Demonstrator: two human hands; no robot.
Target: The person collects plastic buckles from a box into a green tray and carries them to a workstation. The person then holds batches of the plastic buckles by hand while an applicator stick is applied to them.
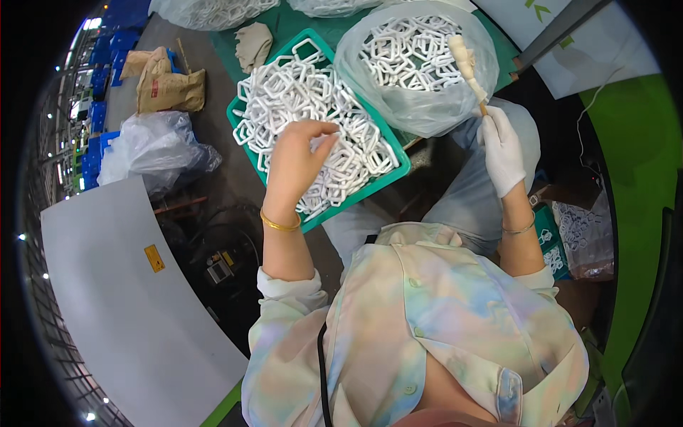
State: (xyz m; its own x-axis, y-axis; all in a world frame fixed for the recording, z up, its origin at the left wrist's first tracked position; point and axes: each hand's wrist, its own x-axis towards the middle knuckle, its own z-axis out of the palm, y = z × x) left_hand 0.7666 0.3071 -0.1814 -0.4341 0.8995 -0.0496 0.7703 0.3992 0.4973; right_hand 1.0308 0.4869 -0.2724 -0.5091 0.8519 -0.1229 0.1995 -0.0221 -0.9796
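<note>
Heaped white angular plastic rings [295, 92] fill a green tray [354, 197] in front of me. Over the heap, my bare left hand [299, 153] has its thumb and forefinger brought together in a pinch at the rings; anything between the tips is too small to make out. My right hand [504, 153], in a white glove, is closed round the thin handle of a stick with a cream wrapped head [464, 64]. That head points up and away, over the right edge of a clear plastic bag [420, 114] holding more white rings.
More bagged rings [213, 11] lie at the far edge beside a crumpled beige cloth [254, 46]. To the left are a brown paper sack [171, 89], a clear plastic bundle [156, 149] and a large grey panel [128, 299]. Low on the right stands a box with small parts [580, 228].
</note>
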